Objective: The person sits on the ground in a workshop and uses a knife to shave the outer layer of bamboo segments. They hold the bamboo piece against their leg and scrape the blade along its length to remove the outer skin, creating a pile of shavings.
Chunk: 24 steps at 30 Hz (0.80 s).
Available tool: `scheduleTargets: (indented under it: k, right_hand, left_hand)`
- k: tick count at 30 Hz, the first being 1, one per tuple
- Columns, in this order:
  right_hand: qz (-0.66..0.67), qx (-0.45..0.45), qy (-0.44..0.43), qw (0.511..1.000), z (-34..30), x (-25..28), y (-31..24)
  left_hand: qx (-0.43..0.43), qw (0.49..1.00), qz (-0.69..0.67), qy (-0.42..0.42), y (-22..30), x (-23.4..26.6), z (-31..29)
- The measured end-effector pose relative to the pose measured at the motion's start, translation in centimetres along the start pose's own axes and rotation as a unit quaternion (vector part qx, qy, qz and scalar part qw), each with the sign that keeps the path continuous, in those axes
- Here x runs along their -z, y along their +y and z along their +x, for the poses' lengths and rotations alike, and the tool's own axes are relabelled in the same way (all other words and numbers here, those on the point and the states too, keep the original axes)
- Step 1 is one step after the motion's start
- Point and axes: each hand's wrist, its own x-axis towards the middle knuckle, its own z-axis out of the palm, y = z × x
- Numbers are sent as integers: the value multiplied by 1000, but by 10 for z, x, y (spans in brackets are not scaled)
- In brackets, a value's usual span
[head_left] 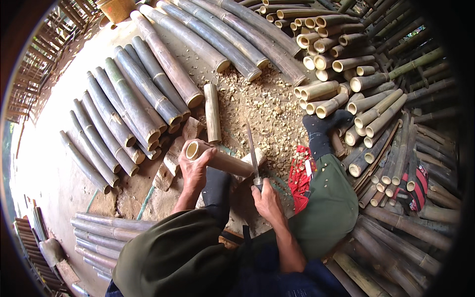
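My left hand [194, 166] grips a short bamboo tube [225, 162] near its open end, which faces up and to the left. The tube slants down to the right over my left shin. In my right hand [268, 202] is the dark handle of a long, narrow knife [252, 148], its blade pointing away from me. The blade stands beside the tube's far end; whether they touch I cannot tell. Just beyond the tube, a bamboo length [212, 113] lies on the ground. Pale wood chips [269, 111] are scattered around it.
Long dark bamboo poles [133, 89] lie in rows at the left and far side. Cut bamboo tubes [341, 64] are heaped at the right. Red netting [299, 183] lies by my right leg. Wooden blocks [170, 161] sit left of my left foot; a bucket [116, 10] stands far left.
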Motion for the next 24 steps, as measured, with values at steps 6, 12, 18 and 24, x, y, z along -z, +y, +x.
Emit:
scheduleTargets:
  k: [6,12,18,24]
  right_hand:
    - [141,111,129,975,-18,43,-50]
    - [-22,21,18,999,20,-6,21]
    - [110,112,137,978,-13,47,-50]
    - [-66,-18,20,997,6,-19,35]
  left_hand:
    - [16,999,-34,-29,-2,14,6]
    - [-19,998,-9,-66,8,5,13]
    - [22,996,61,-67,8,20,7]
    - [52,989,30,-134,14,17,19]
